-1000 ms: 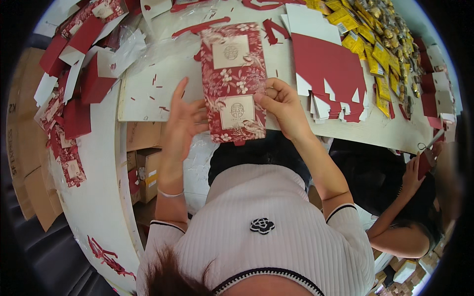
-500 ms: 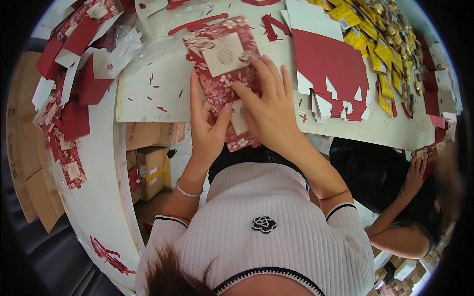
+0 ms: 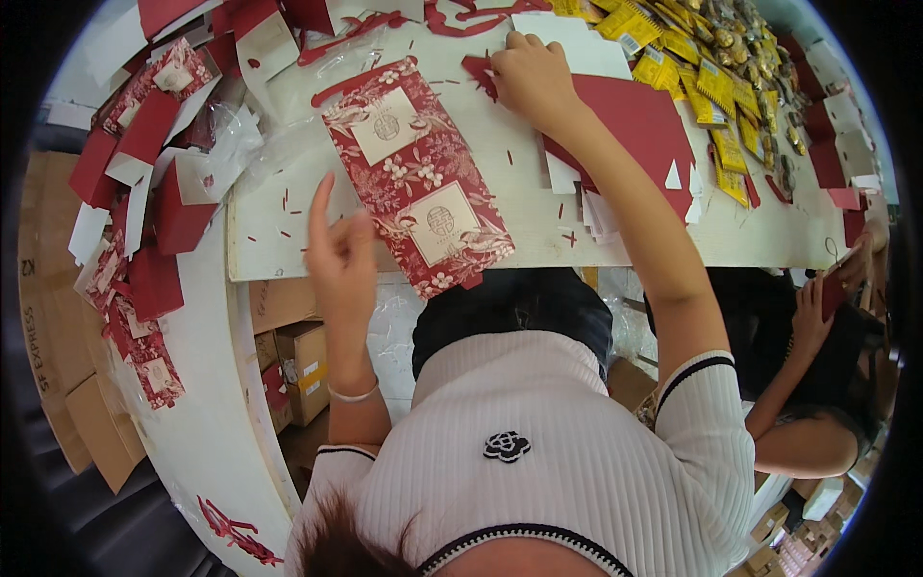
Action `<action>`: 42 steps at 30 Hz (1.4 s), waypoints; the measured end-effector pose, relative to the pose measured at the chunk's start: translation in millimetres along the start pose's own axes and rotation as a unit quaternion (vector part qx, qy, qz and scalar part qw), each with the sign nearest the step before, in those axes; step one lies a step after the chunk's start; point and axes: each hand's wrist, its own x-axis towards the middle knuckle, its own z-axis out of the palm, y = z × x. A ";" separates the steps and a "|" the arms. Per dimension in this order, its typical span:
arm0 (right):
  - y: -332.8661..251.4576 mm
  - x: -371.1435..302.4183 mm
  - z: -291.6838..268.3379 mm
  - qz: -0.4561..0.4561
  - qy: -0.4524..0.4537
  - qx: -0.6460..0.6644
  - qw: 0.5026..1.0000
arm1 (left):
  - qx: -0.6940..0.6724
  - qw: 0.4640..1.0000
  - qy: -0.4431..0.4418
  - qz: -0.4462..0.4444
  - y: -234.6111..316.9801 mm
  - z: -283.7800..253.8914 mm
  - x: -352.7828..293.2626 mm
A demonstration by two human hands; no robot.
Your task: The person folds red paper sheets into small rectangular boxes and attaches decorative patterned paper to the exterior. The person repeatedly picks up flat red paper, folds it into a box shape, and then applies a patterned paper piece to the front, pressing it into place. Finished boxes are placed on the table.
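Note:
A flat red floral card sleeve [image 3: 414, 178] with two cream panels lies slanted on the table, its lower end sticking out past the near edge. Just left of it is my left hand [image 3: 343, 252], slightly blurred, index finger stretched out and holding nothing. My right hand [image 3: 532, 79] reaches to the far side, fingers curled over the upper left of a stack of red and white card blanks [image 3: 625, 130]. A red ribbon-like strip [image 3: 479, 73] shows beside that hand. Its fingertips are hidden, so I cannot make out what they grip.
Red and white boxes [image 3: 183, 197] and clear plastic crowd the left. Yellow packets [image 3: 716, 87] are heaped at the far right. Red scraps [image 3: 286, 202] dot the white table [image 3: 260, 255]. Another person's hand [image 3: 812, 313] holds something red at the right.
Both hands have let go of the floral sleeve, which now lies on the table. My right hand has moved far and right to the stack; my left has drawn back leftward.

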 end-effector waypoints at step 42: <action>-95.4 -69.5 -72.8 0.057 0.091 0.675 0.730 | -0.216 0.966 -0.108 -0.094 32.7 19.7 10.5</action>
